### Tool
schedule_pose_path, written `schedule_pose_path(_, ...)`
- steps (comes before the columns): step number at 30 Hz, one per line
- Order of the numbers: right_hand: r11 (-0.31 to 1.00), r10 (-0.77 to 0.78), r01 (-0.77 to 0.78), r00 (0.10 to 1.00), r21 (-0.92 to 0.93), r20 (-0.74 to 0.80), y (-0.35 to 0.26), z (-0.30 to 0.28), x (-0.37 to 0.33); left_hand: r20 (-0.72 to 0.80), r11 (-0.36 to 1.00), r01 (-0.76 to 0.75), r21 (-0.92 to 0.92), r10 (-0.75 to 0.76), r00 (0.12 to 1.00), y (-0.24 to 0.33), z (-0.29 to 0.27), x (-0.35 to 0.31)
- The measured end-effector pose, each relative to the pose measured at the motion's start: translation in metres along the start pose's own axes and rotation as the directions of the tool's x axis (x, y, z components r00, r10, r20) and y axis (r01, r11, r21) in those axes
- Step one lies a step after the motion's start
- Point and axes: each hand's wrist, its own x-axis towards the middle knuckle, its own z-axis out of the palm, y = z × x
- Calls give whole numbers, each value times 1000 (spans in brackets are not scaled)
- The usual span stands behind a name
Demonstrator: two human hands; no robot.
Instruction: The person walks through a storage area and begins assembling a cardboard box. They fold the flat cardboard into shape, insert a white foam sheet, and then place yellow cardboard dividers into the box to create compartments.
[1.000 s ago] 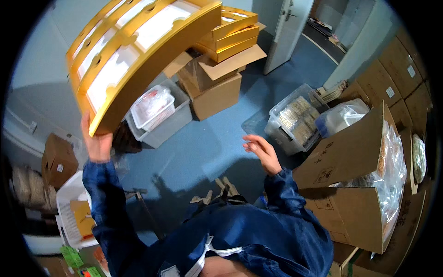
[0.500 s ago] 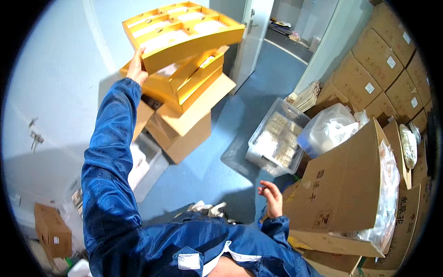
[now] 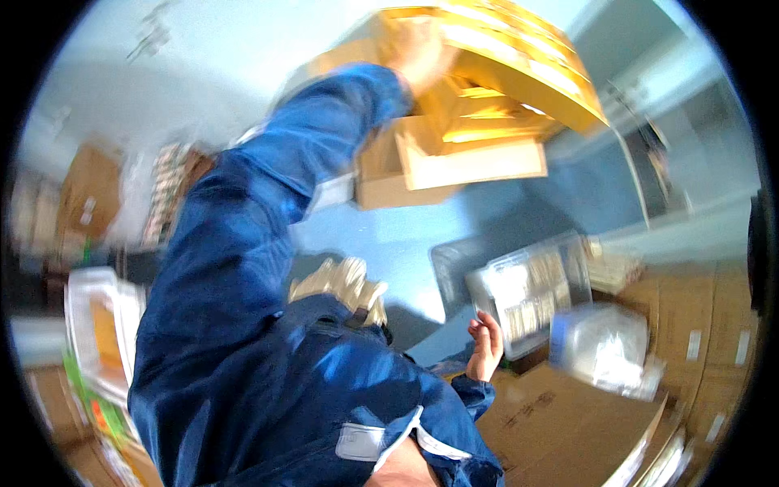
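My left hand [image 3: 423, 55] is stretched far forward, blurred by motion, its fingers closed on the near left edge of a yellow compartment tray [image 3: 560, 69]. The tray's sections have pale bottoms. It sits tilted over more yellow trays [image 3: 487, 122], which rest on an open brown cardboard box [image 3: 475, 165]. Low and close to my body, my right hand [image 3: 484, 345] is held with its fingers loosely bent and apart, nothing in it. Beside it stands a clear plastic bin [image 3: 580, 268] holding several packed bundles [image 3: 533, 292].
A bulging clear plastic bag [image 3: 600, 341] lies right of the bin. Stacked brown cartons [image 3: 698, 325] line the right side, with a large open carton [image 3: 560, 422] near my right arm. White containers [image 3: 101, 325] stand at left. Pale shoes [image 3: 341, 284] show below me on the blue floor.
The whole view has swung round, shifting the tray and box stack rightward in the picture. My left hand stays at the tray's edge; my right hand remains low and holds nothing.
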Motion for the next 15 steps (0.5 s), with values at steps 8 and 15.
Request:
schedule_pose_path(8, 964, 256, -121, 653, -236, 712, 79, 56, 9, 620, 611, 611, -503, -238, 748, 91, -288, -340)
schedule_pose_path(15, 920, 332, 217, 2, -325, 943, 99, 222, -98, 42, 314, 949, 15, -949, 313, 141, -530, -539)
